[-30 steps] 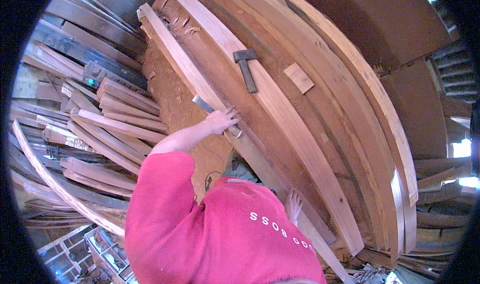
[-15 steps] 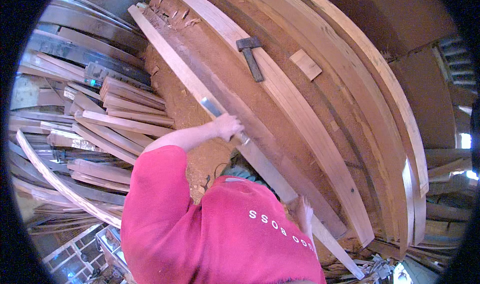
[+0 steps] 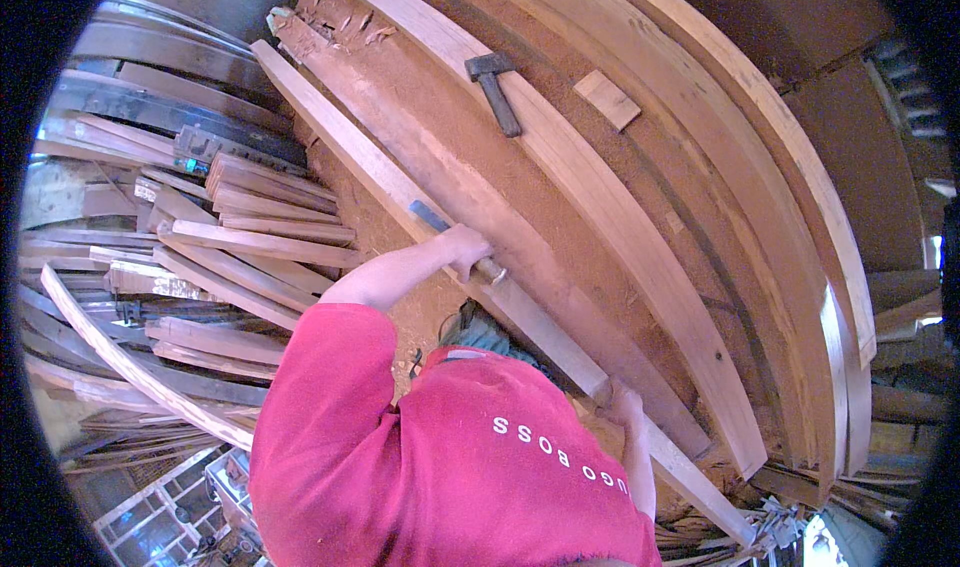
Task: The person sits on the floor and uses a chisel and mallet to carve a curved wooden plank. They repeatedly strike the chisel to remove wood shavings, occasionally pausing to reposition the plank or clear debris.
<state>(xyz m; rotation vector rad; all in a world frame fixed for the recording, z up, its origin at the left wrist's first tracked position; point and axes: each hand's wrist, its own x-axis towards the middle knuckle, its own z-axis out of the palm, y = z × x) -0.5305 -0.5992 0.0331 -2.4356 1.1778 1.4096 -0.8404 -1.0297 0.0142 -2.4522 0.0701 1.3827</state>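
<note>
A: Background of the head view?
B: A wood workshop: stacked boards (image 3: 275, 207) at left, a brown, dusty surface (image 3: 470, 182) toward the far side.

A: Position of the plank (image 3: 548, 329)?
B: Runs diagonally from upper left to lower right, close in front of the red sweatshirt (image 3: 480, 497).

A: And the fingers?
B: Left hand (image 3: 468, 247): curled around a chisel-like tool (image 3: 429, 215) laid lengthwise along the plank; impossible to tell whether also clasping the wood. Right hand (image 3: 627, 407): closed over the plank's edge, nearer the lower end.

A: Handling, as judged?
B: Probably stiff, moderately heavy, awkward through sheer length; dry, hence unlikely to slip, though possibly splintery. Best held at two well-separated points either side of the middle, clear of the blade.

A: Counted?
B: Hands, two; held plank, one; chisel-like tool, one; hammer (image 3: 497, 99), one, resting on one pale beam (image 3: 598, 207); small wooden block (image 3: 608, 101), one, near the hammer. Stacked boards: too overlapped to count.
</note>
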